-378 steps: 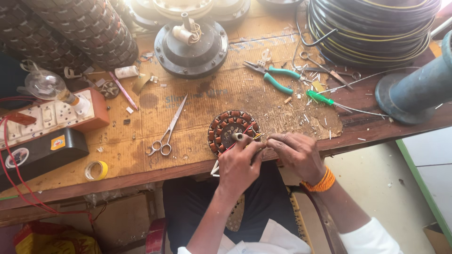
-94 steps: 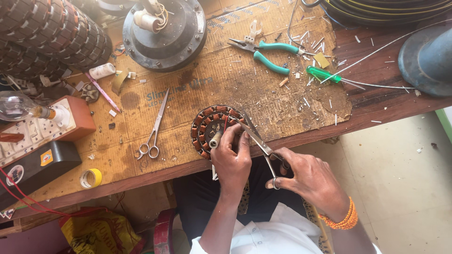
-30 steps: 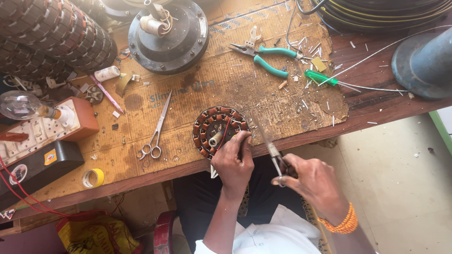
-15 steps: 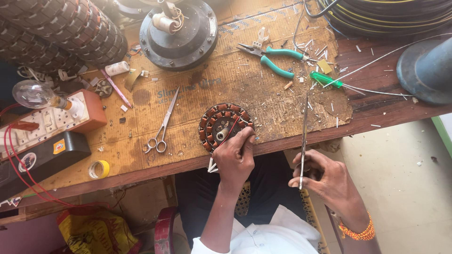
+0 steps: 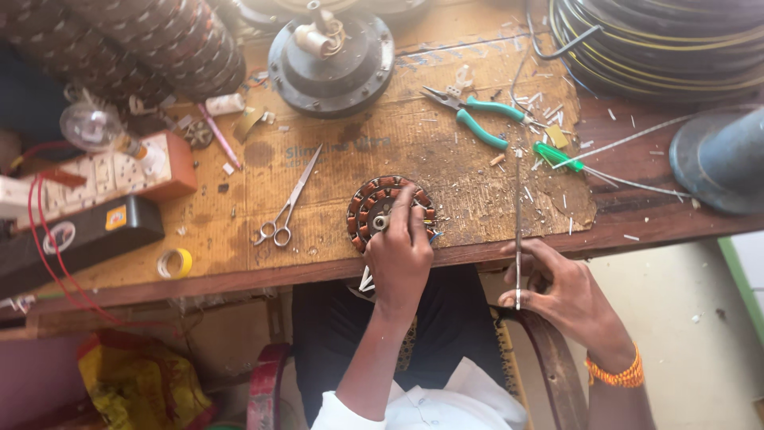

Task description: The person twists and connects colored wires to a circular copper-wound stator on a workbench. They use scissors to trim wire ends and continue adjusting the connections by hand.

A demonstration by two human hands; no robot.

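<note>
A wooden desk (image 5: pixel 637 231) carries a worn cardboard sheet (image 5: pixel 414 159). On the sheet lie scissors (image 5: pixel 288 211), teal-handled pliers (image 5: pixel 477 118), a green screwdriver (image 5: pixel 557 156), a round wound stator (image 5: pixel 382 209) and a dark motor housing (image 5: pixel 330 56).

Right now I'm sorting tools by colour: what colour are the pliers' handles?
Teal green, on the pliers lying on the bench mat; the head view shows them.
</note>
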